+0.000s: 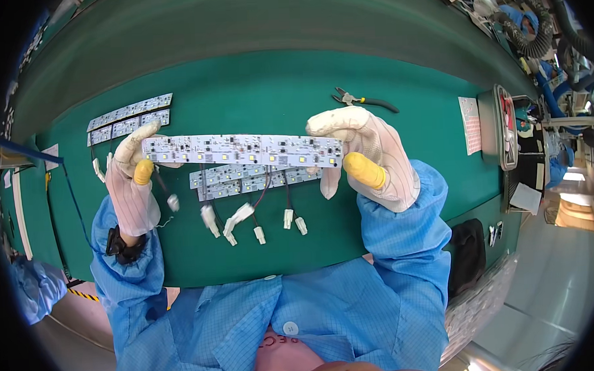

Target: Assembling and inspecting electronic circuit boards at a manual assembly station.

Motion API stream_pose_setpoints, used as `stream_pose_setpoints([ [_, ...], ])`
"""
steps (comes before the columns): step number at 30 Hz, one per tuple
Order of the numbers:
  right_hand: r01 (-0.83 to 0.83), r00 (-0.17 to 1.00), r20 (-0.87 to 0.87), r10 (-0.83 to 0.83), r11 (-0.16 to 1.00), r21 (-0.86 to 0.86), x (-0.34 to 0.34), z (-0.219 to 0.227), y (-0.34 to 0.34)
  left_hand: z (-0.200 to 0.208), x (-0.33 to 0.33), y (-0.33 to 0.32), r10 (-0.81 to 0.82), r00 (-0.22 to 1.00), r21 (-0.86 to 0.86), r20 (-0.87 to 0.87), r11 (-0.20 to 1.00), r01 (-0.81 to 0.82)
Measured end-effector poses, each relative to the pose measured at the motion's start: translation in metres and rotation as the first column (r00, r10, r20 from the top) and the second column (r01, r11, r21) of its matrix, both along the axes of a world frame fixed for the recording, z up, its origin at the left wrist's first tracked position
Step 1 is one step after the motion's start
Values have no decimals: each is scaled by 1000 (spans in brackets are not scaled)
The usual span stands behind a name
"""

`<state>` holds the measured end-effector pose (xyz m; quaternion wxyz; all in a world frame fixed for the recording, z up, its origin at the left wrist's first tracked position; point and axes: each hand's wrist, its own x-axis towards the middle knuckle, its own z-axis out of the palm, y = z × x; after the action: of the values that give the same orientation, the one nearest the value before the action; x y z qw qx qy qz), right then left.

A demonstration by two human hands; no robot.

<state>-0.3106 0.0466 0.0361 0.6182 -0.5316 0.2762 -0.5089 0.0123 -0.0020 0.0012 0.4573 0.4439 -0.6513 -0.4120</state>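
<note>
Between my two gloved hands I hold a long white LED circuit board (242, 152) above the green bench mat. My left hand (134, 176) grips its left end, a yellow finger cot on the thumb. The right end sits in my right hand (368, 152), whose thumb also wears a yellow cot. Beneath the held board lie more LED boards (227, 187), partly hidden by it. Wires with white plug connectors (240, 218) hang or lie below; I cannot tell which board each belongs to.
Further LED boards (129, 112) rest at the far left. Pliers (366, 101) with black and yellow handles lie beyond my right hand. A printed sheet (470, 125) and a metal tray (500, 127) are at the right. A blue cord (72, 189) runs to my left wrist.
</note>
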Motion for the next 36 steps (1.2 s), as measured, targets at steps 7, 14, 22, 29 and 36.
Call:
stream_pose_setpoints([
  [7, -20, 1000, -5, 20, 998, 54, -3, 3, 1, 4, -1, -2, -52, 999, 46, -2, 998, 52],
  [14, 70, 988, -136, -71, 997, -14, -7, 4, -1, -1, 3, 0, -117, 964, -31, -238, 993, 113],
  [22, 161, 971, -175, -162, 987, -18, 6, -2, -5, 14, -4, 12, -131, 948, -36, -289, 991, 126],
  [29, 214, 960, -197, -200, 976, 48, 4, -8, -10, 10, 6, 6, -267, 951, -265, -154, 939, 221],
  [36, 200, 968, -163, -193, 979, 27, 7, -11, -14, 14, 2, 9, -196, 906, -56, -376, 980, 188],
])
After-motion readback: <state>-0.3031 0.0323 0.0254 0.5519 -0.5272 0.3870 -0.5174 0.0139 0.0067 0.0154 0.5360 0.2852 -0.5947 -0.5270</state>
